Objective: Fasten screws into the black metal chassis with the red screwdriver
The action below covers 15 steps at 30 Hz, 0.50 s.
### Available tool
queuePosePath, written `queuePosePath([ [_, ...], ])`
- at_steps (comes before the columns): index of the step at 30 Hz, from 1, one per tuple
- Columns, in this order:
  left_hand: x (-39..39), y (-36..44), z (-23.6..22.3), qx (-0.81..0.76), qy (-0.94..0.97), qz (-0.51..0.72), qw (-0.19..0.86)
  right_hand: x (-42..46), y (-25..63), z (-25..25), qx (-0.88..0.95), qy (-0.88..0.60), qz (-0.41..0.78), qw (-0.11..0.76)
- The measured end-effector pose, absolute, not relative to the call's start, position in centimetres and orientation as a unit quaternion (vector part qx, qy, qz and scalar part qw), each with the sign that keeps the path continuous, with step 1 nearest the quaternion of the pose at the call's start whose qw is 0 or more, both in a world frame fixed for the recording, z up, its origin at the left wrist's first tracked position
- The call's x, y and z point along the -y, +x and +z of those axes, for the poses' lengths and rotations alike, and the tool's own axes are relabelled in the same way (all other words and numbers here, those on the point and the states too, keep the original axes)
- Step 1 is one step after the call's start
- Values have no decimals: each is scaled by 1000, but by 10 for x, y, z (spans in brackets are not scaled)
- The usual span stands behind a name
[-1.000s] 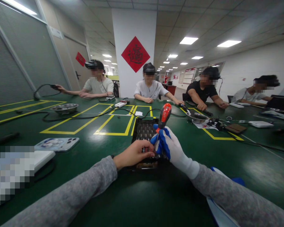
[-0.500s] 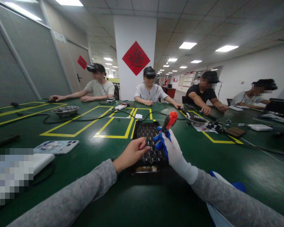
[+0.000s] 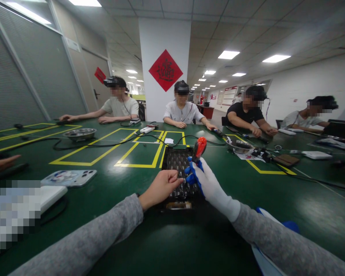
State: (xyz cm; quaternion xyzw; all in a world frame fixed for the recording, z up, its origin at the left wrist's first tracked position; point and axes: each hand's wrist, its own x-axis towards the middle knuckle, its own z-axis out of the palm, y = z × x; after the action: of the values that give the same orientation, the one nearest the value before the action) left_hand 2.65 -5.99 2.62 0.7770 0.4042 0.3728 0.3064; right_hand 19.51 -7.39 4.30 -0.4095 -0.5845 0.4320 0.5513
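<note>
My right hand (image 3: 205, 178), in a white glove with blue-coated fingers, is wrapped round a screwdriver (image 3: 200, 147). Its red and black handle points up and away, and the gloved fingers hide most of the shaft. My bare left hand (image 3: 162, 186) is closed in a pinch, thumb toward the right, close to the gloved fingertips. Whatever the pinch holds is too small to make out. Beneath both hands lies a black tray-like case (image 3: 174, 158) with several small shiny bits across its dark inside.
A phone (image 3: 70, 178) and a white box (image 3: 53, 195) lie to the left. Metal bowls (image 3: 80, 134) and cables rest farther back on the green table (image 3: 126, 237). A blue and white glove (image 3: 276, 222) is beside my right forearm. Several people sit across the table.
My right hand with the screwdriver has shifted left and slightly down, closer to my left fingertips. My left hand has barely moved. Another person's hand has appeared at the left edge.
</note>
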Motion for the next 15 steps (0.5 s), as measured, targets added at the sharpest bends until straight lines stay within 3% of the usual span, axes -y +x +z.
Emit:
queuePosePath([
  [9, 66, 29, 30, -409, 800, 382, 218, 72, 198, 40, 523, -392, 430, 623],
  [15, 66, 27, 24, -436, 836, 302, 140, 63, 200, 36, 425, -369, 496, 661],
])
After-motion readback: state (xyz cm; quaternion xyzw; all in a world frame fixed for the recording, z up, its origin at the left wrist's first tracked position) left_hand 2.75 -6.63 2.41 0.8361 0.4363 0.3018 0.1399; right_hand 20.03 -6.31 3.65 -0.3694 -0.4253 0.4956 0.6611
